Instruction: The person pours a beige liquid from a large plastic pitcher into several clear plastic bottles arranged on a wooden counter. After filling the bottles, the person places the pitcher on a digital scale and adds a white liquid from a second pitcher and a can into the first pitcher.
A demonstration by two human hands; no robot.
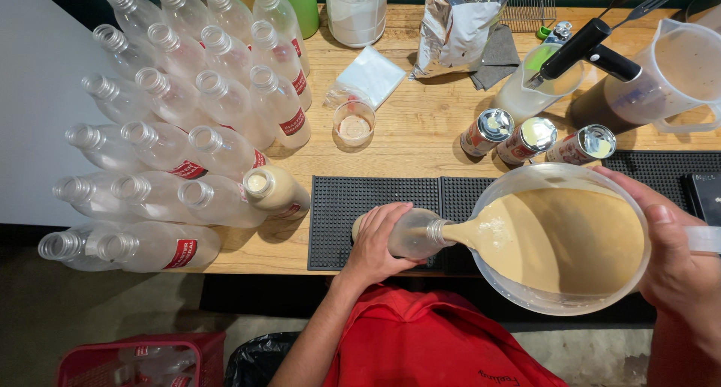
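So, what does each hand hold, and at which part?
Left hand grips the clear plastic bottle around its body; right hand holds the clear plastic jug of beige liquid at its handle side.

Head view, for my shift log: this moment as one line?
left hand steadies clear bottle | right hand tilts pitcher | beige liquid pouring into bottle

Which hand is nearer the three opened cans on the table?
Right. The right hand holds the pitcher just below the cans; the left hand grips the bottle farther left.
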